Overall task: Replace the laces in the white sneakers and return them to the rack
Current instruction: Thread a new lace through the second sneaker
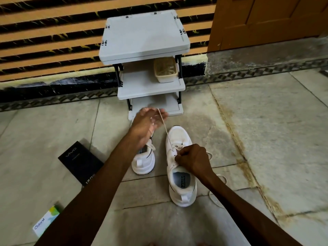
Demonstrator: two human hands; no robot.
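tiled floor [266, 139] carries a white rack [144, 38] by the wall, two white sneakers [179, 137], a black box [79, 162], a small box [46, 221] and a loose lace [214, 199].

White sneakers [181, 167]; grey rack [145, 36]; orange-black striped wall [44, 41]

I'm holding a lace [165, 128] taut with my left hand [148, 122], toward the rack [144, 38] at twelve o'clock, my right hand [193, 161] gripping the sneaker [179, 134] at its eyelets.

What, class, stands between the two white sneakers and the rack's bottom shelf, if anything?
Nothing lies on the floor between the sneakers and the rack. Only the left hand, holding a lace drawn up from the right sneaker, hangs in front of the bottom shelf.
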